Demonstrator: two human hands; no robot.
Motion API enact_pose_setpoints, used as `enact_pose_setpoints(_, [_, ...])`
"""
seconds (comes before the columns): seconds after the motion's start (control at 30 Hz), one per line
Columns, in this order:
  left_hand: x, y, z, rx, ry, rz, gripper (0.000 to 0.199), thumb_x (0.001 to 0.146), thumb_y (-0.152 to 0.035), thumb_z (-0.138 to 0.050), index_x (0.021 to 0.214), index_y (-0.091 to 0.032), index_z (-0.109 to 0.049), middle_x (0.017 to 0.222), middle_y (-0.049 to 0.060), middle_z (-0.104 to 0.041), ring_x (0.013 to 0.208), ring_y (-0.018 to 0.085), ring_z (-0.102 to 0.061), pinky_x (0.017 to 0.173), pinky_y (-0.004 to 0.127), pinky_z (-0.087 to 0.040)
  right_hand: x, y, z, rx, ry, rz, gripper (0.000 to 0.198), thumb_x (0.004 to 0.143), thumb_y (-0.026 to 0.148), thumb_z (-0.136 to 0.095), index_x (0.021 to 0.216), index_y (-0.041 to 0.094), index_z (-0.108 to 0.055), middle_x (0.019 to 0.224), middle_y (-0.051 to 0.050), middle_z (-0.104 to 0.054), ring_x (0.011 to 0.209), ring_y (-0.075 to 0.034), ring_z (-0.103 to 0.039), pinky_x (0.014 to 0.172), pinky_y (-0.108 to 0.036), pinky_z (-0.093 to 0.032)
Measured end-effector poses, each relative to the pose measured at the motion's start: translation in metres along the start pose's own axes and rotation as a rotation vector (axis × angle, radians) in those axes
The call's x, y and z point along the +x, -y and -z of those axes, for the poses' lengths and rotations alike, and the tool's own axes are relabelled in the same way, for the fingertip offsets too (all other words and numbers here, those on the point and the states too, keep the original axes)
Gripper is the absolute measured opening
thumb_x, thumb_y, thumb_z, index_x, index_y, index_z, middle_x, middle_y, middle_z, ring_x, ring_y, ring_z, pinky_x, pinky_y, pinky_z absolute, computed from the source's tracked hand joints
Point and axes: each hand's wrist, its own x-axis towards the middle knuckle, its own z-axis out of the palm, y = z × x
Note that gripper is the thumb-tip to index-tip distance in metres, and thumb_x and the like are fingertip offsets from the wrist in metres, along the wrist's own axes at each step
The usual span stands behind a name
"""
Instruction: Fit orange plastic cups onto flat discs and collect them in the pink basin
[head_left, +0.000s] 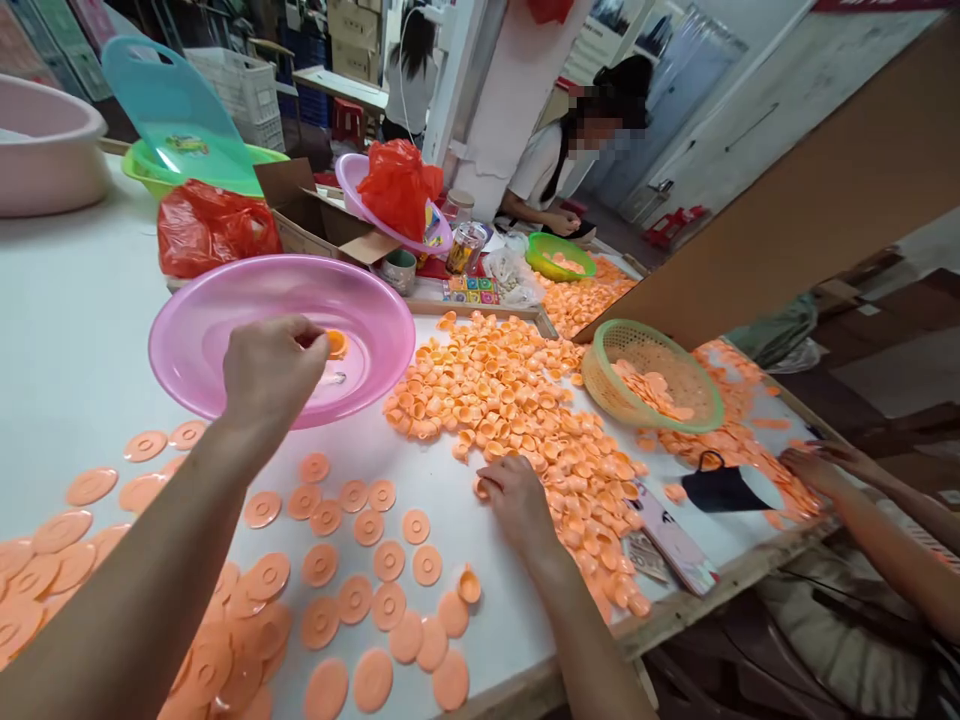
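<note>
Left hand's point(274, 368) grip is pinching an orange cup point(337, 345) at its fingertips, over the pink basin point(174, 345). Right hand's point(517, 505) curled at another cup point(480, 489) beside the pile point(502, 385), can't tell if it's pinched.

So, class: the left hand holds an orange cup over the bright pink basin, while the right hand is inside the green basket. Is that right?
Not quite: the right hand is outside the green basket. The head view shows it by the edge of the cup pile. The rest stands.
</note>
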Motion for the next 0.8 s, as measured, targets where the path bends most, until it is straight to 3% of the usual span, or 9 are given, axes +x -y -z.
enact_pose_setpoints(0.07, [-0.003,0.003,0.004,0.058,0.03,-0.026,0.017,0.078,-0.026,-0.061,0.086,-0.02,-0.074,0.079,0.003,-0.071,0.076,0.022,-0.064,0.069,0.032,-0.044,0.0,0.016,-0.012,0.144,0.009,-0.063,0.019,0.077,0.011,-0.058,0.076,0.02,-0.075,0.076,-0.005,-0.07,0.078,-0.02,-0.063,0.072,-0.032,-0.049])
enact_pose_setpoints(0.13, [-0.028,0.005,0.001,0.042,0.096,-0.18,0.017,0.083,-0.024,-0.057,0.085,-0.02,-0.073,0.078,0.003,-0.069,0.076,0.02,-0.063,0.07,0.031,-0.043,0.002,0.037,-0.026,0.345,0.082,-0.154,0.013,0.075,0.014,-0.06,0.074,0.02,-0.072,0.071,-0.002,-0.069,0.069,-0.017,-0.063,0.064,-0.027,-0.048])
enact_pose_setpoints(0.2, [-0.066,0.008,-0.01,0.001,0.291,-0.33,0.019,0.086,-0.02,-0.052,0.081,-0.021,-0.071,0.074,0.002,-0.066,0.07,0.017,-0.06,0.066,0.029,-0.041,0.005,0.056,-0.04,0.511,0.172,-0.244,0.005,0.072,0.018,-0.063,0.07,0.02,-0.068,0.062,0.001,-0.066,0.058,-0.014,-0.06,0.056,-0.024,-0.045])
enact_pose_setpoints(0.27, [-0.101,0.016,-0.027,0.031,0.501,-0.379,0.02,0.083,-0.012,-0.051,0.077,-0.02,-0.069,0.076,0.003,-0.065,0.07,0.017,-0.057,0.063,0.03,-0.038,0.009,0.068,-0.051,0.622,0.229,-0.325,0.006,0.071,0.021,-0.065,0.066,0.019,-0.063,0.056,0.003,-0.062,0.052,-0.013,-0.057,0.051,-0.023,-0.043])
enact_pose_setpoints(0.33, [-0.123,0.028,-0.047,0.123,0.611,-0.399,0.018,0.075,-0.007,-0.054,0.07,-0.02,-0.065,0.079,0.006,-0.064,0.079,0.022,-0.056,0.066,0.033,-0.035,0.012,0.071,-0.058,0.712,0.258,-0.399,0.008,0.07,0.023,-0.065,0.064,0.019,-0.062,0.055,0.002,-0.063,0.049,-0.013,-0.057,0.049,-0.022,-0.043])
enact_pose_setpoints(0.5, [-0.128,0.044,-0.083,0.116,0.677,-0.41,0.016,0.075,-0.013,-0.059,0.061,-0.019,-0.06,0.076,0.005,-0.062,0.087,0.022,-0.053,0.075,0.038,-0.029,0.017,0.066,-0.063,0.796,0.277,-0.493,0.012,0.065,0.027,-0.068,0.062,0.018,-0.061,0.051,0.001,-0.062,0.044,-0.012,-0.055,0.045,-0.023,-0.042])
enact_pose_setpoints(0.67, [-0.129,0.043,-0.085,0.007,0.7,-0.365,0.015,0.082,-0.017,-0.056,0.068,-0.02,-0.063,0.071,0.002,-0.061,0.081,0.02,-0.053,0.074,0.037,-0.026,0.02,0.064,-0.067,0.638,0.255,-0.444,0.008,0.065,0.02,-0.062,0.058,0.02,-0.058,0.047,0.005,-0.056,0.045,-0.011,-0.049,0.044,-0.021,-0.034])
enact_pose_setpoints(0.8, [-0.133,0.049,-0.085,-0.044,0.71,-0.349,0.022,0.081,-0.011,-0.053,0.062,-0.02,-0.064,0.067,0.002,-0.062,0.077,0.018,-0.052,0.073,0.036,-0.026,0.021,0.066,-0.071,0.611,0.278,-0.43,0.008,0.066,0.02,-0.06,0.059,0.02,-0.056,0.047,0.006,-0.053,0.045,-0.011,-0.047,0.044,-0.021,-0.031])
